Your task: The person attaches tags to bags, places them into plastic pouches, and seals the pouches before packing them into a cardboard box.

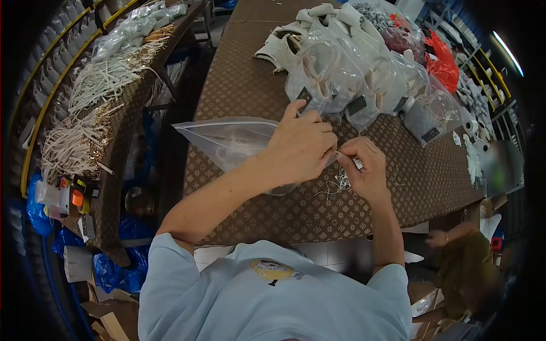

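Over the brown patterned table (256,219), my left hand (304,142) is closed, its fingertips pinching something too small to make out, close to my right hand. My right hand (363,165) is closed too, thumb and fingertips together on what looks like a thin string. A small tangle of white strings (342,178) lies on the cloth beside my right hand. Under my left forearm is a clear plastic bag (219,139), lying flat. Just beyond my left hand stand light-coloured bags in clear plastic (307,74) with dark tags.
Bundles of pale straps (102,79) cover a side table on the left. At the back right are a red plastic bag (442,62) and more wrapped items. Another person (469,256) is at the lower right. Shelves line both sides.
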The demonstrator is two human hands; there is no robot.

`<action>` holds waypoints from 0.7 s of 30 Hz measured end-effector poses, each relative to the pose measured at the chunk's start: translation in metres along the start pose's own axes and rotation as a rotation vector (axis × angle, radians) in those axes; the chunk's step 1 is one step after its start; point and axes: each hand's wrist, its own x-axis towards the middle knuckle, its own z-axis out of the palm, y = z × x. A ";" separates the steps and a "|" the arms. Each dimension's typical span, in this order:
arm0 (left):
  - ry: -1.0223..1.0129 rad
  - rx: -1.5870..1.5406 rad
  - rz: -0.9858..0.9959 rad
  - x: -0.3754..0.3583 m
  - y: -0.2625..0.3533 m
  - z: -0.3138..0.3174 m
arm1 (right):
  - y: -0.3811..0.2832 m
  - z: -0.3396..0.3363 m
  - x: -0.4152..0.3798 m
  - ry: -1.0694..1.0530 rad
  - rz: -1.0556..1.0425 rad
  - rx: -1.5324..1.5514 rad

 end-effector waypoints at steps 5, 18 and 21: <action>-0.071 0.087 0.032 -0.014 -0.015 -0.024 | -0.001 0.003 0.003 0.002 -0.023 -0.041; -0.108 0.385 -0.235 -0.112 -0.079 -0.114 | -0.003 0.001 0.009 -0.019 0.004 -0.103; -0.119 0.430 -0.285 -0.131 -0.090 -0.132 | -0.003 -0.002 0.006 -0.025 0.038 -0.098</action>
